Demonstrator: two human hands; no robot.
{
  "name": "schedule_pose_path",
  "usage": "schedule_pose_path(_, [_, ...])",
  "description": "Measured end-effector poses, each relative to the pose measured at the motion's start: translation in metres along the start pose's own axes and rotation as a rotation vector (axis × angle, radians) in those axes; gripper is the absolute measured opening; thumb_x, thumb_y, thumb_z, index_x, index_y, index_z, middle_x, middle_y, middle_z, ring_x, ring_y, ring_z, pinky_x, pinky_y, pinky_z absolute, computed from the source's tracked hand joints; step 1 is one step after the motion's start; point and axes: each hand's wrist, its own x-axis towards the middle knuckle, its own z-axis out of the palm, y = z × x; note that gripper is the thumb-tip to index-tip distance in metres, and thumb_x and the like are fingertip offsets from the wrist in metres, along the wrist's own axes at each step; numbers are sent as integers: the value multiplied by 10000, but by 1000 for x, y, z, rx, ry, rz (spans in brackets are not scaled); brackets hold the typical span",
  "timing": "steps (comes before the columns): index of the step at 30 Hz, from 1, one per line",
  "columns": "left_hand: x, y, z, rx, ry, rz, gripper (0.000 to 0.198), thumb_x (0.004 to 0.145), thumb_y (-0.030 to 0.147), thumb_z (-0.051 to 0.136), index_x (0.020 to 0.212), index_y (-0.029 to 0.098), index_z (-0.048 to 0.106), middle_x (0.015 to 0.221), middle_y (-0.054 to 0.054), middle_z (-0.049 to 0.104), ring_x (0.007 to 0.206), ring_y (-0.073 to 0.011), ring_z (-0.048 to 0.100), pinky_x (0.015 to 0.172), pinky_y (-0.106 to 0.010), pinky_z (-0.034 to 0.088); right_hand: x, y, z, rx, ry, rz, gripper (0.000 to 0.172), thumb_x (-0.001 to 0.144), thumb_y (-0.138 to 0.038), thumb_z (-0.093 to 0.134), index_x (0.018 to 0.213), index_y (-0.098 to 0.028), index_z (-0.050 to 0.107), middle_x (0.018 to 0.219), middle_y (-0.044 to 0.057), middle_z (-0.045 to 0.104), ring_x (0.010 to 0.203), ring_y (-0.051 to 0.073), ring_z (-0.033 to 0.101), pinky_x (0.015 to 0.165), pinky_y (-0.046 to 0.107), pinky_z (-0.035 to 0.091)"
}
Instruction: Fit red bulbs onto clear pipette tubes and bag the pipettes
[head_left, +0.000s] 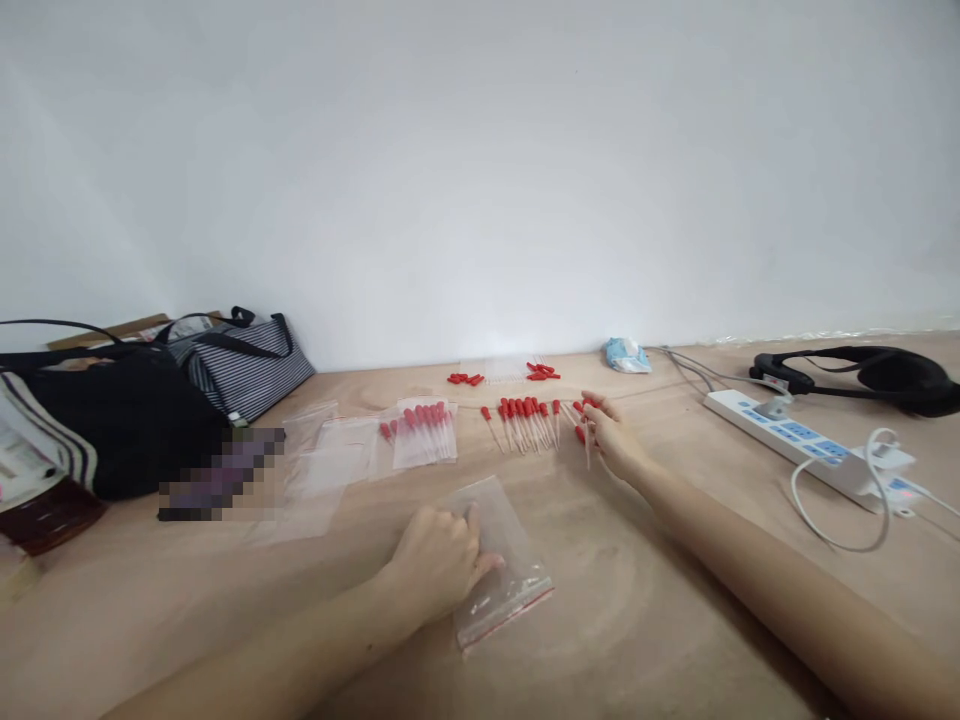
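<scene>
Ahead, right hand (609,437) holding droppers (580,435), left hand (439,560) spread-thumbed on clear bag (504,532), power strip (802,440) and cable (847,549) rightward

The single view was taken from the person's head. It faced forward and downward, over the left hand (439,560), quite near, and the right hand (607,438), farther away, across the table (637,640) to the pale wall (480,180) behind.

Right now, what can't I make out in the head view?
All in the head view:
- Number of red-topped tubes at the right hand: its fingers cover parts.
- Left hand: some fingertips hidden by the hand itself.
- Purple-black thing: blurred into blocks.
- Black bag: strap cut off by the left edge.
</scene>
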Motion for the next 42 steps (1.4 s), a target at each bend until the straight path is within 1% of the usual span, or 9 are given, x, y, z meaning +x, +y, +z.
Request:
schedule_pose_path(1, [-2,-5,-5,-1,-10,26,559,872,461,260,1127,52,544,745,-194,645,748,-326,602,680,-476,428,-6,-1,-2,43,-15,44,322,712,-331,440,1011,-212,468,535,-60,444,353,75,366,335,191,281])
schedule_pose_path(3, [-2,-17,-16,-78,-14,275,407,876,375,320,1159,167,525,987,-147,629,942,-301,565,826,-472,389,-17,-1,-4,134,-39,129,280,688,-301,482,956,-221,463,547,-60,452,352,70,372,323,187,271])
schedule_pose_path(5, [-1,-29,-23,-188,-49,567,390,855,376,385,1232,290,437,1280,-55,453,1181,-266,394,980,-441,275,-27,-1,-5,216,-54,172,263,662,-280,523,909,-228,448,581,-55,481,363,69,402,323,185,289])
schedule_pose_path(7, [0,-35,-22,-287,-78,687,433,831,408,428,1258,352,379,1363,5,333,1249,-245,293,1036,-429,187,-34,-1,-4,279,-65,190,251,641,-268,559,857,-227,439,585,-57,490,384,72,439,341,187,331])
schedule_pose_path(9, [0,-33,-12,-342,-94,639,453,830,434,424,1272,363,349,1382,13,292,1268,-242,251,1048,-445,145,-39,0,-4,308,-78,202,246,623,-252,586,813,-222,434,573,-59,491,408,77,473,373,195,378])
schedule_pose_path(14, [0,-9,18,-318,-23,65,509,863,520,259,1314,288,298,1411,-74,214,1294,-279,143,1017,-524,134,-45,-1,-3,363,-92,226,257,597,-206,601,778,-218,419,579,-56,505,456,89,522,438,222,447])
schedule_pose_path(17, [3,-3,21,-311,-51,-120,635,827,596,245,1340,222,249,1418,-132,159,1296,-319,67,997,-559,127,-48,0,-2,376,-77,216,257,607,-204,592,791,-227,415,584,-57,507,469,94,532,446,227,456])
schedule_pose_path(24, [9,-18,11,-280,27,138,560,832,545,333,1329,305,244,1423,-75,170,1304,-286,76,1013,-550,40,-55,6,3,351,-112,179,297,623,-268,618,823,-231,402,612,-54,497,488,110,552,482,270,485])
schedule_pose_path(42, [14,-15,25,-329,-3,19,579,818,579,312,1313,280,296,1408,-66,231,1294,-268,149,1025,-502,127,-71,5,15,340,-204,192,409,596,-388,653,839,-223,368,627,-51,535,562,126,597,602,299,497])
